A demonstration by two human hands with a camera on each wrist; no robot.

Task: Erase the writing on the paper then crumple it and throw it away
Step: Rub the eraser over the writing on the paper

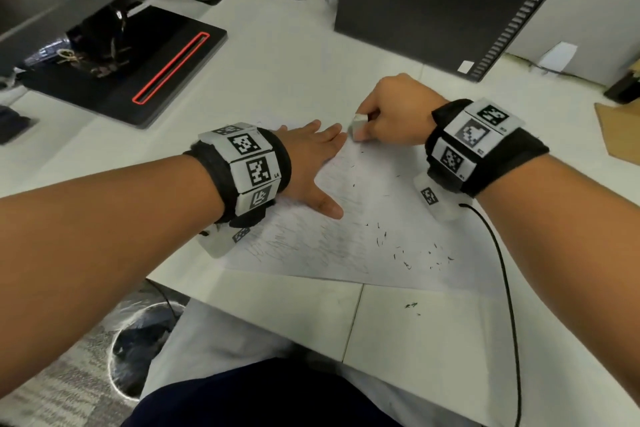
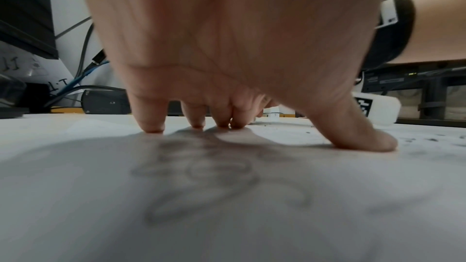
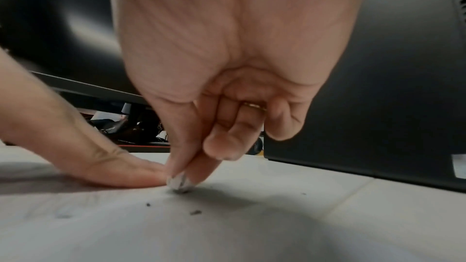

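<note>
A white sheet of paper with faint pencil scribbles lies flat on the white desk. My left hand presses on the sheet's upper left with straight, spread fingers. My right hand pinches a small white eraser between thumb and fingers, its tip touching the paper's top edge just beyond the left fingertips. In the right wrist view the eraser sits on the sheet beside the left hand. Dark eraser crumbs are scattered over the sheet's right part.
A black monitor base with a red stripe stands at the back left, a black computer tower at the back right. A wastebasket lined with a bag sits on the floor below the desk's front left. A black cable trails from my right wrist.
</note>
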